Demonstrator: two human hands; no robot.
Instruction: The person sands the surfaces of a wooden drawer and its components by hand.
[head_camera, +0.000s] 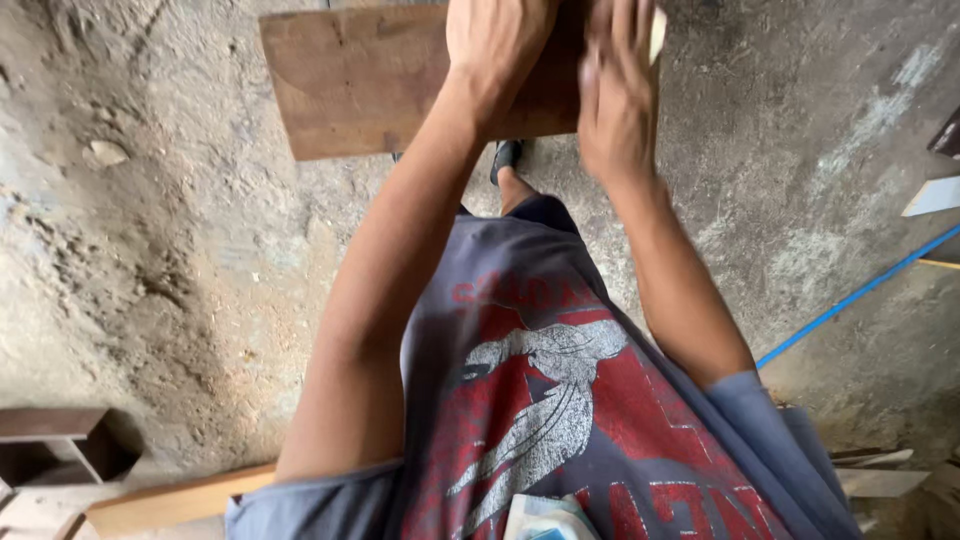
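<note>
Your left hand (497, 45) lies flat on the brown wooden board (360, 80), fingers spread, gripping nothing. Your right hand (615, 95) presses a pale block (657, 33) to the board's right end, fingers curled over it. Board sits above the dusty concrete floor (170, 260).

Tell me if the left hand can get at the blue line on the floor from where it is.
Probably not without moving. The left hand rests on the wooden board, and the blue line lies on the floor far to the person's right, beyond the right hand and arm.
</note>
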